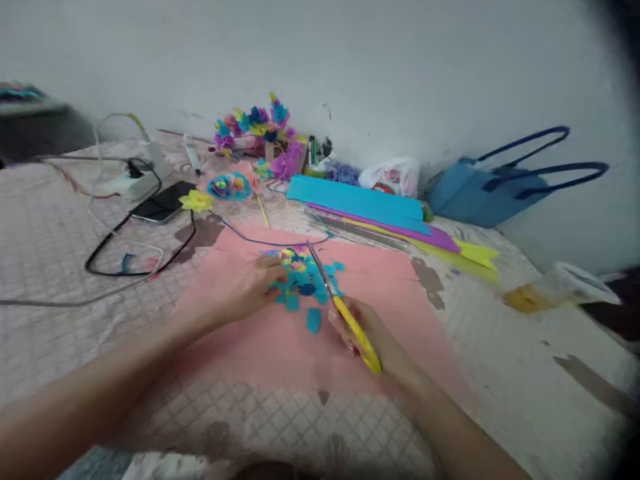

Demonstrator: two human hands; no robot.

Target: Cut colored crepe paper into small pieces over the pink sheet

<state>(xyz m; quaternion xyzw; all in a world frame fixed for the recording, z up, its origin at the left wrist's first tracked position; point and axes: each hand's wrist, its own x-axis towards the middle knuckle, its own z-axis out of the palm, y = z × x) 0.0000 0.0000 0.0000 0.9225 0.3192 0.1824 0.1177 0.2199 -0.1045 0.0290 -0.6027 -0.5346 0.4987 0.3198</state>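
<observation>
My right hand (353, 327) is wrapped round a pair of scissors (357, 333) with yellow handles. The blades look closed and point away from me, over a heap of small paper pieces (305, 283), mostly blue with some yellow and pink bits. At the heap's left edge is my left hand (263, 283), its fingers curled together and touching the pieces. Whatever its fingertips pinch is hidden. One blue paper square (313, 320) lies apart, nearer to me. All of this rests on a pink paper sheet (280, 353).
Blue crepe paper (355, 203) lies behind the sheet over purple and yellow strips. At the back are paper flowers (255, 123), a white plastic bag (393, 175) and a blue tote bag (490, 193). Left are a phone (165, 202), a yellow flower (196, 201), a power strip (133, 183) and cables.
</observation>
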